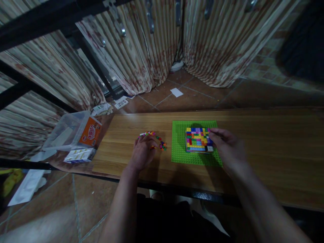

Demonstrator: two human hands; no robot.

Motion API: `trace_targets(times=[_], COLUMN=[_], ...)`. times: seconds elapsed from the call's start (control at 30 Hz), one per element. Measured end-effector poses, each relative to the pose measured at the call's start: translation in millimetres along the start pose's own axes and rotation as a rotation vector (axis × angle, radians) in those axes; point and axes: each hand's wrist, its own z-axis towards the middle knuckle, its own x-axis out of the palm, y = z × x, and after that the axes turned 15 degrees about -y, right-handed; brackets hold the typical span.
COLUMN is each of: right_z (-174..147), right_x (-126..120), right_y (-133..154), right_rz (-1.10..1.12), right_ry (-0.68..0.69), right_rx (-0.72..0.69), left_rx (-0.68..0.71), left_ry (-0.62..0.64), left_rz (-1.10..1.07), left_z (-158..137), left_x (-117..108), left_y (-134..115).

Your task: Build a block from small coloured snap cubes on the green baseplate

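Observation:
A block built of many-coloured toy bricks (pixel 198 138) sits on a green studded baseplate (pixel 179 145). At the block's right edge is my right hand (pixel 227 145), its thumb and forefinger closed at the upper right corner. Left of the baseplate, small loose bricks (pixel 163 145) lie scattered in a rough arc on the wood. My left hand (pixel 143 152) reaches down among them, palm down, fingers apart and bent toward the tabletop. Its fingertips partly cover some loose bricks.
Both hands work over a long wooden table (pixel 273 152). Beyond its left end stand a clear plastic bin (pixel 68 131) with an orange label and a white box (pixel 79 155). Striped curtains (pixel 152 50) hang behind, and a white paper (pixel 176 92) lies on the tiled floor.

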Motion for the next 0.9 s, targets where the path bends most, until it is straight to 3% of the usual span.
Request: trace_targets(times=[0.2, 0.53, 0.7, 0.9], right_z=[-3, -2, -1, 1], right_x=[1, 1, 0, -3], right_y=[8, 6, 4, 3], right_rz=[0.008, 0.0, 0.041, 0.049], right_ry=[0.006, 0.014, 0.031, 0.025], right_rx=[0.007, -0.018, -0.004, 0.011], left_rx=[-0.019, -0.025, -0.105, -0.038], left_ry=[-0.107, -0.208, -0.259, -0.239], left_rz=[-0.257, -0.629, -0.76, -0.718], left_z=[6, 10, 17, 21], left_x=[2, 38, 48, 58], left_y=[-23, -95, -106, -112])
